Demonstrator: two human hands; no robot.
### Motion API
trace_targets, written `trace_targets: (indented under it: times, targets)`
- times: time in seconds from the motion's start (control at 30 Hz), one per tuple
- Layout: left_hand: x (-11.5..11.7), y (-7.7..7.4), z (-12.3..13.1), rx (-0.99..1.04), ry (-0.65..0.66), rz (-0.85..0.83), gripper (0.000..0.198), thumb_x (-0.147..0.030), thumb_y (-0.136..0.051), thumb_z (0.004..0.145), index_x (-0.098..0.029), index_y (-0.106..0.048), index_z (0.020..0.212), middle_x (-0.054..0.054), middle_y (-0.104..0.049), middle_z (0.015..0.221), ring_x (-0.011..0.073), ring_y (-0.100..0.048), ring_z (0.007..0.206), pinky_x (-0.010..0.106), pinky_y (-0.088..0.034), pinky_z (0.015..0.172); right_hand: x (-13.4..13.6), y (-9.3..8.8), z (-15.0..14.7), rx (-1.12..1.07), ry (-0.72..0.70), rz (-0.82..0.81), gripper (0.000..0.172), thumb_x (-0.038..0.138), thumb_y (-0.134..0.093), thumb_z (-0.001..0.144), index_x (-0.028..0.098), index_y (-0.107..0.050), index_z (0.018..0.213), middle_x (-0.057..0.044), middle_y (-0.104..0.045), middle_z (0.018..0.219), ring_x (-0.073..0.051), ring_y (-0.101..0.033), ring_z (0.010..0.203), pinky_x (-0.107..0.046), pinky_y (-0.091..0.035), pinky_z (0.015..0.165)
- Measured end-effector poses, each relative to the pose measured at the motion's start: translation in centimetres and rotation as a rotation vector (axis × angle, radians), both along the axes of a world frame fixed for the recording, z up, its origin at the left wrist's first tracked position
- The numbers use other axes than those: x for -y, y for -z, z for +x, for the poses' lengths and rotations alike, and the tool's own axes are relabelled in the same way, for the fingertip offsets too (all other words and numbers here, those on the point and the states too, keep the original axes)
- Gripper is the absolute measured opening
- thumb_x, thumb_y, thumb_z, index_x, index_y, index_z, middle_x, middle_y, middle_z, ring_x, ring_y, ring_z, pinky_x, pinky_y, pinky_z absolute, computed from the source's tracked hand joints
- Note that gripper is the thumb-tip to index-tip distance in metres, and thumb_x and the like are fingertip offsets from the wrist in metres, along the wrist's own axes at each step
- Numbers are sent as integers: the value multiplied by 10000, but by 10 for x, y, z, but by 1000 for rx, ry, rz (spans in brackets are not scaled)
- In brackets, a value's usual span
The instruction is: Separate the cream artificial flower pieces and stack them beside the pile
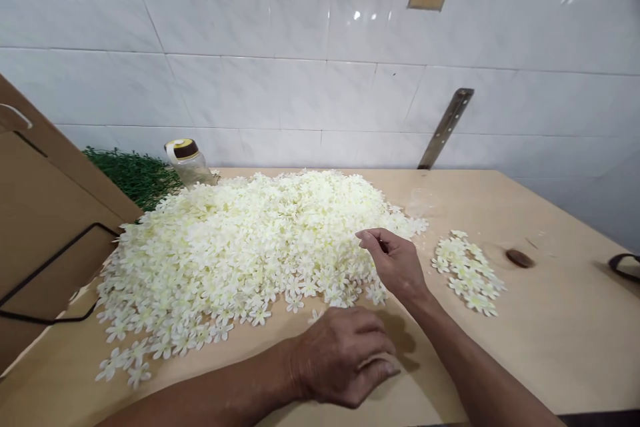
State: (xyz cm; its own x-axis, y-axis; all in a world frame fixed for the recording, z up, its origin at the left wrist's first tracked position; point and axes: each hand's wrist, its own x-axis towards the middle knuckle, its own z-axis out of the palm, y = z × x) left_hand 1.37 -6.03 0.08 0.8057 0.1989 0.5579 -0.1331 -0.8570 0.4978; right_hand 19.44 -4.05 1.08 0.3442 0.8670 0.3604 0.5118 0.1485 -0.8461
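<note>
A big heap of white-and-pale-green artificial flowers [240,240] covers the middle of the table. At its right edge is my right hand [397,263], thumb and index finger pinched together beside the petals. Whatever those fingertips hold, if anything, is too small to make out. My left hand [347,355] is in front of the heap, low over the table, its fingers curled in and the thumb pressed close. What lies inside its grip is hidden. To the right of my right hand, a smaller patch of the same flowers [467,273] lies flat on the table.
A cardboard box [45,213] with a black wire frame [50,267] stands at the left. Green artificial foliage [133,173] and a bottle [189,163] are behind the heap. Rightward lie a brown oval piece [520,258] and a dark strap [625,267]. A metal bracket [447,128] stands against the tiled wall.
</note>
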Motion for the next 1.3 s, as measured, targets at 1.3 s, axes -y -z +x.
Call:
trace_targets:
  times: [1.3]
  targets:
    - [-5, 2, -2, -98, 53, 133, 324, -298, -562, 918, -99, -616, 1168, 175, -665, 1152, 272, -545, 1231, 412, -425, 1086, -23, 12, 104, 86, 571, 88, 489, 559, -540, 834, 128, -770, 841, -86, -738, 719, -184, -582, 592, -285, -426, 606]
